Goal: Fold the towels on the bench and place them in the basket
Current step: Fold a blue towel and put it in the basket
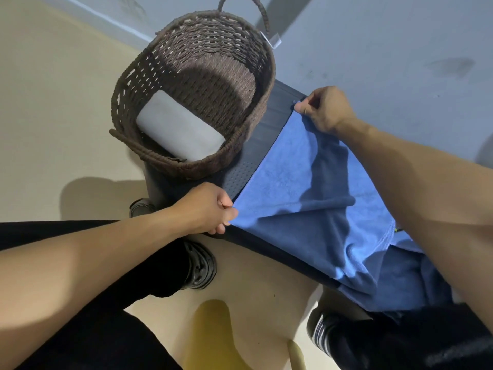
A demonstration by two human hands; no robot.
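Note:
A blue towel lies spread over the dark bench, its right part bunched and hanging over the near edge. My left hand pinches the towel's near corner. My right hand pinches the far corner by the wall. A brown woven basket stands on the bench's left end, and a folded grey towel lies inside it.
A grey wall runs right behind the bench. Beige floor lies to the left and below. My black-trousered legs and dark shoes are under the bench edge. A yellow patch shows on the floor.

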